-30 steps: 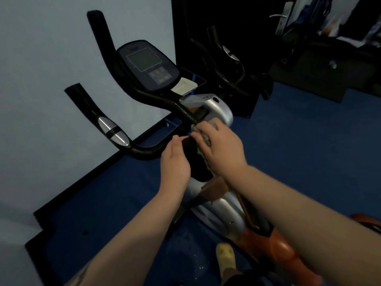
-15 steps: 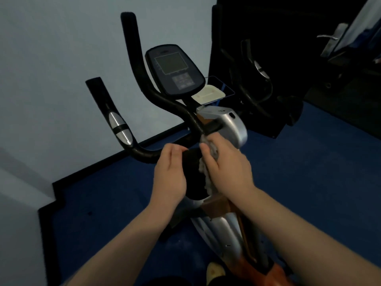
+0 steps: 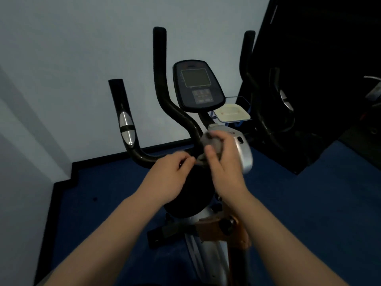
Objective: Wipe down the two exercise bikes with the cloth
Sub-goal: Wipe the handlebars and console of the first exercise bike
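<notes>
An exercise bike stands in front of me, with black handlebars (image 3: 132,145), a dark console (image 3: 198,85) and a silver housing (image 3: 245,153). My right hand (image 3: 224,164) grips a bunched grey cloth (image 3: 212,142) against the handlebar stem just below the console. My left hand (image 3: 171,176) pinches a lower corner of the same cloth, over the black saddle (image 3: 193,195). A second bike (image 3: 274,112) stands dark at the right, its handlebars reaching up beside the first.
A pale wall rises behind the bikes, with a black skirting along the blue carpet (image 3: 309,213). A small cream tray (image 3: 232,114) sits behind the console. An orange frame part with a black knob (image 3: 226,226) lies below the saddle. Dark furniture fills the right.
The view has swung so the bike sits more central. My right hand has lifted the cloth higher up the stem, and my left hand has come off the saddle to pinch the cloth.
</notes>
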The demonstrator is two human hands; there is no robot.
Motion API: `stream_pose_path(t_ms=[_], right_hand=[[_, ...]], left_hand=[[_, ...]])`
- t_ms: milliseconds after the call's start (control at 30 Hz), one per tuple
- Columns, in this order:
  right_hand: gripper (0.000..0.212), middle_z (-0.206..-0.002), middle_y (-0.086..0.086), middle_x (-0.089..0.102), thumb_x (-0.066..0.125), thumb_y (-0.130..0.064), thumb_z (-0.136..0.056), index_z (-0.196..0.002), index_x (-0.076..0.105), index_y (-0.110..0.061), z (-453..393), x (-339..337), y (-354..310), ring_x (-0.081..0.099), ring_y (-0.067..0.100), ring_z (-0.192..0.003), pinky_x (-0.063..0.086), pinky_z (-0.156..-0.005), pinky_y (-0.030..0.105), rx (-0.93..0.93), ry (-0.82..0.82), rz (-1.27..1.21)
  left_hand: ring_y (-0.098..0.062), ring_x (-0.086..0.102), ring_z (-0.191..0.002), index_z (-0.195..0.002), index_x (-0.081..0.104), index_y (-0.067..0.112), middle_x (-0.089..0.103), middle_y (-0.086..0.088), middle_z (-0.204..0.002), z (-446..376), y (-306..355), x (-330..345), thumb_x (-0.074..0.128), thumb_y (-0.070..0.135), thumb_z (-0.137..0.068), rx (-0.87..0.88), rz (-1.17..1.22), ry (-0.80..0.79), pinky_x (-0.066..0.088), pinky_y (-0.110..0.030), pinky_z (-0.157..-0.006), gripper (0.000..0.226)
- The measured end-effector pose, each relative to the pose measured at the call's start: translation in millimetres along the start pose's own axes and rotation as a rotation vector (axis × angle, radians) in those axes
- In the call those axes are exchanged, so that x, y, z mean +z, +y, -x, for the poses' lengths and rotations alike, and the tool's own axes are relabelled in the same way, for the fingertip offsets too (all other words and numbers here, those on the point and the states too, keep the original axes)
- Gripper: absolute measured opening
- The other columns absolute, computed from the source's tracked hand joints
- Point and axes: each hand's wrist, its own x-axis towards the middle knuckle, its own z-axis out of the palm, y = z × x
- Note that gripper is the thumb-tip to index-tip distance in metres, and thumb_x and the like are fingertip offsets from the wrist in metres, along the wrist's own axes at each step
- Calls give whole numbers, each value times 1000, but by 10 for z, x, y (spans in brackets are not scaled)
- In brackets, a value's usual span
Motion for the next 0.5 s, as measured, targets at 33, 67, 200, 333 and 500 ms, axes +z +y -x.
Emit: stream_pose_path(t_ms=[33,67,200,333,500], right_hand=[[23,-116,-6,51,50,-31,-95,-118,52,-34,-15,30,75,49,13,-111,43,-94,34,-80,-36,75],[24,-117,-6,51,52,-32,-94,-117,56,-32,-26,37,143,47,14,-112,42,-95,35,-120,-60,118],[17,-110,-6,44,63,-23,-91,-108,64,-24,-297,10,282,46,14,-107,42,-94,29,-208,-129,170],[10,-107,1,48,58,-21,-95,-105,61,-22,-698,147,144,51,19,-103,41,-86,26,-126,-145,143],[14,-107,-11,44,64,-17,-90,-103,65,-23,-151,48,230,49,17,-103,44,-85,29,-250,-56,184]], left_hand=[[-10,61,-79,-95,68,23,67,4,-85,18,-6,14,45,37,-100,-4,0,18,48,-32,-74,27],[-10,60,-76,-92,68,22,67,3,-82,42,-13,23,45,37,-100,-7,7,46,48,-33,-73,29],[-1,59,-80,-92,69,26,67,10,-86,118,-44,62,47,37,-99,-30,30,134,48,-25,-74,25],[2,60,-76,-86,68,28,67,10,-81,132,-66,87,53,39,-96,-85,111,207,46,-14,-62,21],[4,59,-71,-83,68,29,65,11,-76,133,-64,90,56,39,-94,-111,157,228,40,-8,-57,19]])
